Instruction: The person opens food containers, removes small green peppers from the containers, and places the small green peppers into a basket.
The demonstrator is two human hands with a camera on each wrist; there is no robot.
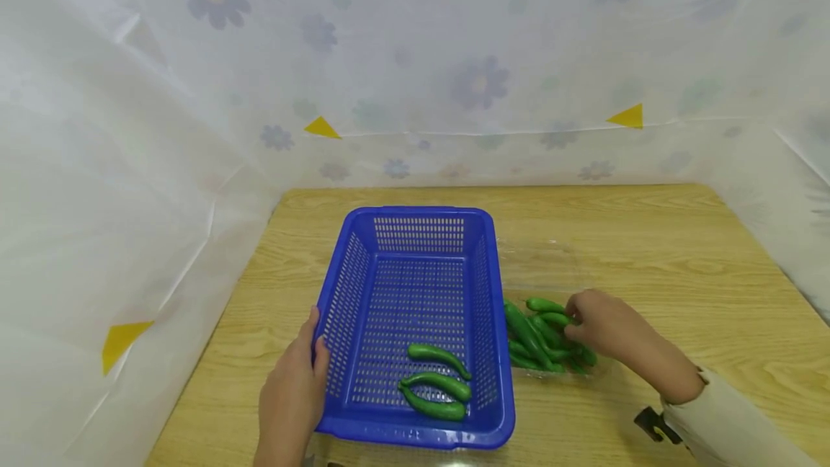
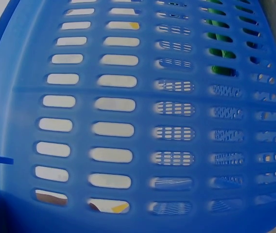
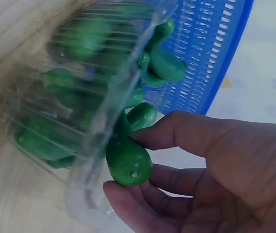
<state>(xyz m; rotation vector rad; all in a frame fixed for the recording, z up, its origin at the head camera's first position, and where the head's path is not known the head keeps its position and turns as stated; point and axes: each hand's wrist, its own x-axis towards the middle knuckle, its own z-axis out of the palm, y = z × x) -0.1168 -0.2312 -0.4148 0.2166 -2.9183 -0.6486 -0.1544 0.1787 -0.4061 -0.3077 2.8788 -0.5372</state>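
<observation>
A blue perforated basket (image 1: 415, 437) stands on the table with three green peppers (image 1: 437, 385) lying at its near end. My left hand (image 1: 293, 388) holds the basket's left rim, the thumb at its edge; the left wrist view shows the slotted outer wall (image 2: 147, 92) but no fingers. Right of the basket is a clear plastic box (image 3: 106, 121) with several green peppers (image 1: 541, 334). My right hand (image 1: 603, 323) reaches over the box. In the right wrist view, its thumb and fingers pinch the rounded end of one green pepper (image 3: 128, 162) at the box's rim.
A clear plastic lid (image 1: 538, 265) lies behind the pepper box. The wooden table (image 1: 681, 272) is bounded by white flowered sheeting (image 1: 402, 56) at the back and sides, with yellow triangles (image 1: 629, 117) on it. A black object (image 1: 655, 424) sits by the right sleeve.
</observation>
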